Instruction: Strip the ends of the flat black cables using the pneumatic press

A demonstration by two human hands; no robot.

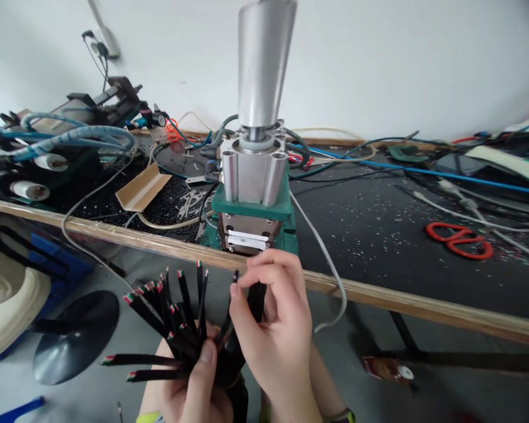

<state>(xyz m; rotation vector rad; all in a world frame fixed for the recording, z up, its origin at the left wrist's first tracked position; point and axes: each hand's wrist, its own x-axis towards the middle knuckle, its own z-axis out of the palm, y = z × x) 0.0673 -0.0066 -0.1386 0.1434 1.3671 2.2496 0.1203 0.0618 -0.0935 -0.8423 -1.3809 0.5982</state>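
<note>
A bundle of black cables [183, 341] is gripped in my left hand [198, 382], low in front of the bench edge. The cable ends fan out to the left and upward, with red, green and white wire tips showing. My right hand [277, 317] pinches one black cable [227, 320] of the bundle near its end, between thumb and forefinger. Just beyond my right hand stands a pneumatic press [253, 176] with a silver cylinder, a green base and a metal slot at its front. My right hand's other fingers are curled and partly hidden.
Orange-handled scissors [458, 239] lie on the black bench top [361, 235] to the right. At the left sit a cardboard piece [143, 188], scattered scraps [196, 202] and another machine with blue hoses [74, 138]. A grey cable [324, 252] hangs over the wooden edge. Below left is a round stool base [77, 335].
</note>
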